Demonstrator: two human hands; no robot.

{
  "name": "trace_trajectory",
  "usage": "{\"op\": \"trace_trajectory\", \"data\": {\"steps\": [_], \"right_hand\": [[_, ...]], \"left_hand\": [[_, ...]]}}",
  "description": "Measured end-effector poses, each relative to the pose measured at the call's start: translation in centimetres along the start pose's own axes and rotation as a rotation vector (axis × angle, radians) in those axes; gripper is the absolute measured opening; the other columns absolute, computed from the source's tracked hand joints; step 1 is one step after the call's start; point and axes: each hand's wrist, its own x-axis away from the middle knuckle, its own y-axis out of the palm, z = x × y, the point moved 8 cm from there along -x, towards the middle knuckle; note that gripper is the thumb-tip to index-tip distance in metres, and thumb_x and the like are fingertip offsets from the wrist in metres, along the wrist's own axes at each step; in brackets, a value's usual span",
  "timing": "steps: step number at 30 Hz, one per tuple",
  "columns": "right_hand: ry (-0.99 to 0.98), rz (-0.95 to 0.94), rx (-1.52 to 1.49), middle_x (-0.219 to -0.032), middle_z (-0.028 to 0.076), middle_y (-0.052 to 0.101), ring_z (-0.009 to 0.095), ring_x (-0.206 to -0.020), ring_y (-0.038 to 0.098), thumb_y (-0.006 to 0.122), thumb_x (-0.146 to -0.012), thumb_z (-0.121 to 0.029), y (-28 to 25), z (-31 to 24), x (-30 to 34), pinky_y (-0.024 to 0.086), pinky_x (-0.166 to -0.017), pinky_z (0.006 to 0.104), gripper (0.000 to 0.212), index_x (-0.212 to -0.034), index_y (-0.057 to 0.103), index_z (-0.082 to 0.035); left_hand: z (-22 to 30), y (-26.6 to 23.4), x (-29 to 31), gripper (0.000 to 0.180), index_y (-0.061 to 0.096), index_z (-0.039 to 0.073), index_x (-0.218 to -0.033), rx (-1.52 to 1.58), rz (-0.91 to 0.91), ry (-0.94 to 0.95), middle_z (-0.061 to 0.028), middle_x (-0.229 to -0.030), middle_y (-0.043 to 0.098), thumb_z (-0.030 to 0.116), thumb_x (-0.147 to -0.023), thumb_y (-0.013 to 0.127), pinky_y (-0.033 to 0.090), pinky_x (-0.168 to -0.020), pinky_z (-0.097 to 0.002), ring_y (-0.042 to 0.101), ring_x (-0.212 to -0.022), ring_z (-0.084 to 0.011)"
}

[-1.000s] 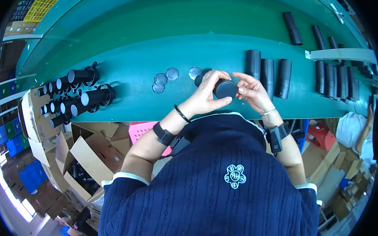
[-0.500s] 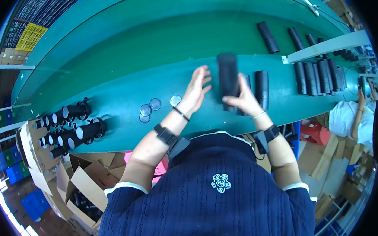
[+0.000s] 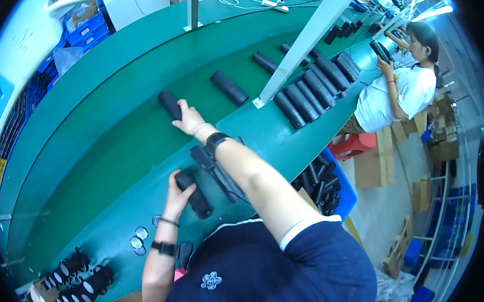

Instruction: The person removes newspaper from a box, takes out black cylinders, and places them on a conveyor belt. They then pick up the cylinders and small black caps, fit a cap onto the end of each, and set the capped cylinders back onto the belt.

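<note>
My left hand point(image 3: 177, 197) is wrapped round a black tube point(image 3: 199, 202) close to my body, over the near worktop. Stretched out across the green belt point(image 3: 144, 140), my right hand point(image 3: 190, 119) grips the near end of another black tube point(image 3: 168, 102). Beyond that hand, a further black tube point(image 3: 229, 88) lies on the belt. Under my right forearm more black tubes point(image 3: 223, 178) lie on the worktop, partly covered by the arm. Several clear round discs point(image 3: 138, 237) rest beside my left wrist.
A row of black tubes point(image 3: 305, 99) lies on the worktop to the right, past a grey metal post point(image 3: 290, 63). A co-worker point(image 3: 393, 93) sits beyond it. Black parts fill a blue bin point(image 3: 349, 195) below the edge. Black cylinders with pale ends point(image 3: 90, 282) stand at lower left.
The view has turned right. My left hand, open before, now holds a black tube. My right hand has reached forward from the worktop to a tube on the belt.
</note>
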Motion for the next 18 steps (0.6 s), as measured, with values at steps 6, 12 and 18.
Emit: {"op": "trace_trajectory", "data": {"steps": [6, 12, 18], "right_hand": [[-0.185, 0.243, 0.503, -0.116, 0.024, 0.053, 0.042, -0.102, 0.055, 0.073, -0.078, -0.024, 1.8, -1.8, 2.2, 0.045, -0.088, 0.0515, 0.063, -0.134, 0.043, -0.016], [0.037, -0.73, -0.693, -0.088, 0.001, 0.065, 0.007, -0.08, 0.059, 0.058, -0.095, -0.025, 2.6, -6.6, 15.4, 0.049, -0.07, 0.023, 0.026, -0.105, 0.068, -0.003], [0.226, -0.712, -0.981, -0.096, -0.002, 0.063, 0.005, -0.079, 0.055, 0.062, -0.093, -0.017, 3.0, -5.1, 24.1, 0.046, -0.069, 0.0207, 0.034, -0.125, 0.06, -0.006]], "left_hand": [[2.0, -3.9, 5.8, 0.066, 0.031, 0.01, -0.137, 0.303, 0.112, 0.0, -0.0083, -0.119, 0.049, 0.0, -0.082, 0.067, 0.043, -0.095, -0.0329, 0.051, -0.108, -0.0185], [3.4, -4.3, 8.1, 0.068, 0.045, 0.002, -0.128, 0.081, 0.133, 0.192, -0.0086, -0.121, 0.05, 0.009, -0.072, 0.081, 0.041, -0.099, -0.032, 0.05, -0.113, -0.0198], [3.7, -2.5, 9.1, 0.072, 0.047, 0.006, -0.13, -0.018, -0.002, 0.255, -0.0082, -0.127, 0.052, 0.012, -0.069, 0.083, 0.04, -0.102, -0.035, 0.048, -0.122, -0.0222]]}}
